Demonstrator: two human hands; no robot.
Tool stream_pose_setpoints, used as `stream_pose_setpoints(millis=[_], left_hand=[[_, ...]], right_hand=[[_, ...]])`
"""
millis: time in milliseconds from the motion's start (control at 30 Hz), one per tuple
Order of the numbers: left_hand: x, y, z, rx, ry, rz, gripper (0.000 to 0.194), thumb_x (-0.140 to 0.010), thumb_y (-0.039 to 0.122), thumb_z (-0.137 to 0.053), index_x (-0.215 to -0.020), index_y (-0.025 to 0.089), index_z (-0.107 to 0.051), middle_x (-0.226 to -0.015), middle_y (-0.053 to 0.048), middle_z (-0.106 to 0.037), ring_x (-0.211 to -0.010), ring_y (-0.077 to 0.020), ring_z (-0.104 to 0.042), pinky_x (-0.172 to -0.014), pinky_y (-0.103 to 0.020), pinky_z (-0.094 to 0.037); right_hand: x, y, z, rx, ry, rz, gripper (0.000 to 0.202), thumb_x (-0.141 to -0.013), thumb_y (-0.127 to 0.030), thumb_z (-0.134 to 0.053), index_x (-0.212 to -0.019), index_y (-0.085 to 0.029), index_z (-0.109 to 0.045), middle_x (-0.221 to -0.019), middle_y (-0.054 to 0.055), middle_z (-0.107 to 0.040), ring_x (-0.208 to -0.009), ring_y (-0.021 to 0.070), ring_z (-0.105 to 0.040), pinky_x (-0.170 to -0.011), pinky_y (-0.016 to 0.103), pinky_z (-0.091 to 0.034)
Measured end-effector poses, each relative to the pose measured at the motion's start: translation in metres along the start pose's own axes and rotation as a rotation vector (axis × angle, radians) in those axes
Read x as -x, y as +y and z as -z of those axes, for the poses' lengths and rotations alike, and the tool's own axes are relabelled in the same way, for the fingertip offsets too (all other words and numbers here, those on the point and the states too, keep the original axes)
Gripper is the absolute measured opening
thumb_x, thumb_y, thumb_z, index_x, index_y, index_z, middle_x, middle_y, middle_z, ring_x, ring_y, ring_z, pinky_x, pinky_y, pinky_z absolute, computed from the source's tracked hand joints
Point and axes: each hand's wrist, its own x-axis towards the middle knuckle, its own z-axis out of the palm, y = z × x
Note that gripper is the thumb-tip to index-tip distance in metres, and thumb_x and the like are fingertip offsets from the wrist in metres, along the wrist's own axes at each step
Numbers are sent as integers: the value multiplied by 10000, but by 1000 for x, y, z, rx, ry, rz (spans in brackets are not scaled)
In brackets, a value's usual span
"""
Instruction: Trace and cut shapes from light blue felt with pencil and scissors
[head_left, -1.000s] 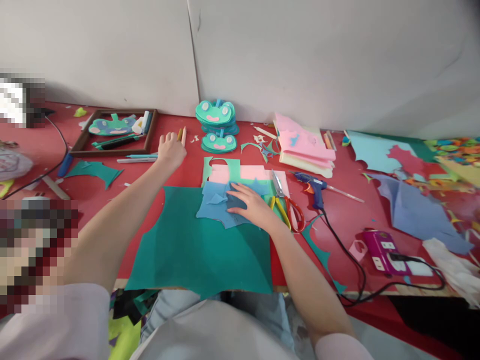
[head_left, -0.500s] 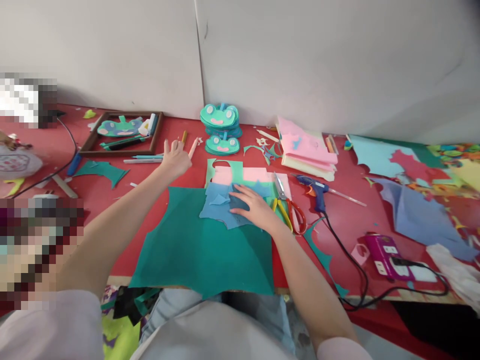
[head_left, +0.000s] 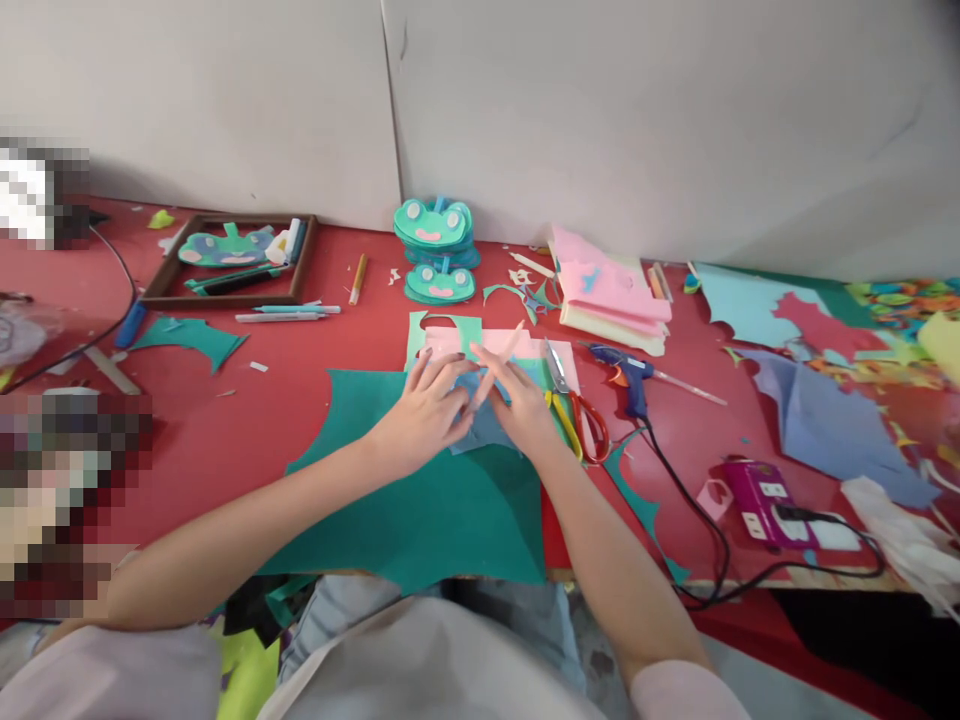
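Note:
Both my hands meet over the middle of the work. My left hand (head_left: 426, 410) is closed around the lower end of a slim, pale pen (head_left: 514, 338) that slants up to the right. The fingers of my right hand (head_left: 525, 402) close on the same pen from the other side; exact finger contact is partly hidden. Beneath them lies a blue felt piece (head_left: 480, 432), mostly covered by my hands. Under that, a large dark green felt sheet (head_left: 420, 520) reaches the table's front edge. Pink sheets (head_left: 536, 345) and a cut light green piece (head_left: 415, 335) lie just behind.
Scissors (head_left: 589, 425) lie right of my hands, then a blue glue gun (head_left: 634, 375) whose cord runs to a purple power strip (head_left: 757, 500). Frog-face felt cutouts (head_left: 433, 225) are stacked at the wall. A wooden frame (head_left: 225, 300) and pens (head_left: 289, 312) lie left.
My left hand has come back from the far left, near the pens, to meet my right hand. A pale pen now shows between them. My right hand has lifted off the blue felt.

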Motion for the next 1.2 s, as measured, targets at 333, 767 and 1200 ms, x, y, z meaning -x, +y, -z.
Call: stream_pose_setpoints(millis=[333, 767, 1200], left_hand=[[-3, -18, 3, 170, 56, 93, 151, -879, 350, -549, -854, 240, -649, -1327, -74, -518, -1319, -269, -394, -1123, -544, -278], [6, -8, -18, 165, -42, 185, 295, -898, 187, -454, -1172, 211, -561, -1282, -115, -534, -1167, -257, -534, -981, -435, -466], [20, -46, -10, 144, 15, 651, 152, -891, 344, -504, -933, 198, -508, -844, -21, -559, -743, -169, -558, -652, -299, -438]], right_hand=[[1, 0, -2, -169, 225, -130, 179, -902, -364, -512, -791, -256, -422, -1010, 50, -715, -931, 194, -674, -794, 364, -534], [-5, 0, 3, -624, 341, -402, 175, -887, -382, -491, -981, -234, -490, -763, -14, -654, -712, 143, -638, -629, 272, -529], [-10, 10, 6, -1222, 296, -678, 198, -763, -377, -635, -753, -231, -503, -488, -88, -411, -471, 86, -440, -509, 223, -435]])
